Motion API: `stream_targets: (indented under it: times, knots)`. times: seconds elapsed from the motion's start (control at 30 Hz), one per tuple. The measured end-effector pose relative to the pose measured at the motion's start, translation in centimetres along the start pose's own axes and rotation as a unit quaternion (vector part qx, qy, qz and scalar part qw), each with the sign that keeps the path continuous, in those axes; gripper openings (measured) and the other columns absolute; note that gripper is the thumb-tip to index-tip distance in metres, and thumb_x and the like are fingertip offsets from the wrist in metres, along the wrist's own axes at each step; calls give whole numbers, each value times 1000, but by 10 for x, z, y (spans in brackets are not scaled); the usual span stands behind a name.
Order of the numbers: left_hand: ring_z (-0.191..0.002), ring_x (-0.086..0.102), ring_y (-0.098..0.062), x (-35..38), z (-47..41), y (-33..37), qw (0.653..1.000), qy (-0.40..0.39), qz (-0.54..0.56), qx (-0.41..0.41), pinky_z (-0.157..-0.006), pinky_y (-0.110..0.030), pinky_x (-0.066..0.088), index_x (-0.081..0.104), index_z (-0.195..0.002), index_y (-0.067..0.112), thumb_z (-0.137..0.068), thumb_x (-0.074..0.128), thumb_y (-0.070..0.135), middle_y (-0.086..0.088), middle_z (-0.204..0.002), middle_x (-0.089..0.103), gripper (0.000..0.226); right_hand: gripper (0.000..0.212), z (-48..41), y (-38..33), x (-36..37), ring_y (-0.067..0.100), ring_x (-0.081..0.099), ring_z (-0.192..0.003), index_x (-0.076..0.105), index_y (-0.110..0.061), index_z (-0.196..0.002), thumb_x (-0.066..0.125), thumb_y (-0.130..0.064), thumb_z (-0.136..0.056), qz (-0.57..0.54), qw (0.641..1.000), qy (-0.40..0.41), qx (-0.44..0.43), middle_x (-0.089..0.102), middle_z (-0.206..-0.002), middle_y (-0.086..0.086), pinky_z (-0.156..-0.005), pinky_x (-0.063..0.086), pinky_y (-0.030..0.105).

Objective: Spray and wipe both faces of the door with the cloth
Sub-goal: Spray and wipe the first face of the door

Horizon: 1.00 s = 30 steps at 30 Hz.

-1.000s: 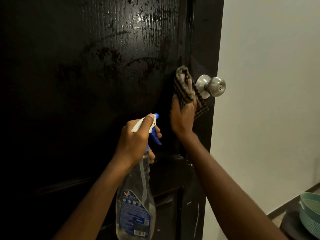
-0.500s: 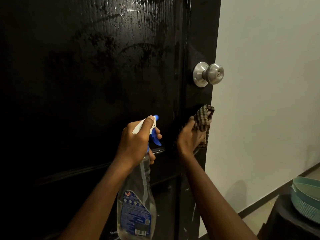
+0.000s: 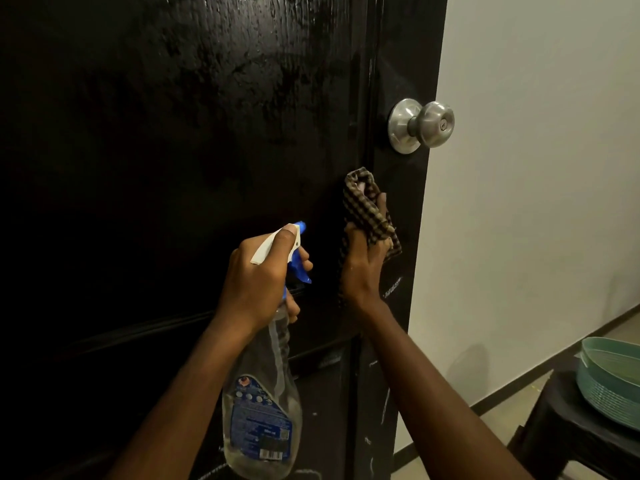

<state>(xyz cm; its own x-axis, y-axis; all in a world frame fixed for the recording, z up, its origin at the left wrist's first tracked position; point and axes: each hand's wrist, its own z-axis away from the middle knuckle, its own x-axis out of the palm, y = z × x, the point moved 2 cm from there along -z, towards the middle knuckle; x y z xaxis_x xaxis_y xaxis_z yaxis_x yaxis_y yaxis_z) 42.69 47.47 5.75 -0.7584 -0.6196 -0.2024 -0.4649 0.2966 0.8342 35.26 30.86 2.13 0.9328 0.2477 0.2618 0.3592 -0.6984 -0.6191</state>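
Observation:
A glossy black door [image 3: 194, 140] fills the left and centre, its upper panel wet and streaked. My right hand [image 3: 363, 265] grips a brown checked cloth [image 3: 363, 209] and presses it against the door's right stile, just below the silver knob [image 3: 420, 125]. My left hand [image 3: 259, 278] holds a clear spray bottle [image 3: 261, 410] by its neck, with a finger on the blue trigger and the white-and-blue nozzle pointing at the door. The bottle hangs down, its blue label facing me.
A pale wall [image 3: 536, 168] runs right of the door edge. At the lower right a black plastic stool [image 3: 571, 431] carries stacked green oval baskets [image 3: 613, 386]. Dark skirting lines the wall's foot above a light floor.
My right hand swept the cloth down from beside the knob, then back up the stile to just under the knob. The left hand and bottle stayed nearly still.

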Motion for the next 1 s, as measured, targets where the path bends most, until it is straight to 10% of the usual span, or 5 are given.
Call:
stream_targets:
  times: [0.2,0.37,0.53,0.73,1.0]
  knots:
    - [-37,58,-31,3,2,-1,1000,2,-3,-6,-47,-37,52,66,-86,4,-104,38,41,-8,-86,74,49,63,40,35,-40,24,41,-143,33,-19,-151,47,-38,-93,-37,996,-66,50,47,-150,9,-119,31,56]
    - [-37,58,-30,10,6,0,1000,-5,5,-16,-48,-39,52,65,-87,4,-104,38,41,-9,-85,73,49,69,30,11,-32,7,34,-143,18,-35,-154,45,-47,-92,20,995,-84,58,37,-141,-34,-124,25,42]
    - [-37,58,-29,11,9,-3,1000,-2,5,-16,-48,-39,52,65,-87,4,-105,38,40,-9,-85,73,48,73,12,-6,-5,26,27,-147,21,-20,-159,45,-43,-94,38,998,-45,22,36,-150,-15,-123,21,52]
    - [-37,57,-28,13,12,-8,1000,-7,9,-29,-46,-37,53,65,-88,4,-104,38,41,-9,-86,73,48,69,44,39,-64,6,10,-148,5,-73,-143,45,-43,-96,207,969,-130,-43,10,-161,-15,-124,10,39]
    - [-37,57,-28,17,17,-13,999,-14,1,-34,-45,-34,51,65,-88,3,-104,38,40,-10,-85,73,48,76,-21,20,-31,28,7,-155,10,-23,-161,41,-49,-97,189,974,92,80,5,-169,8,-123,2,39]
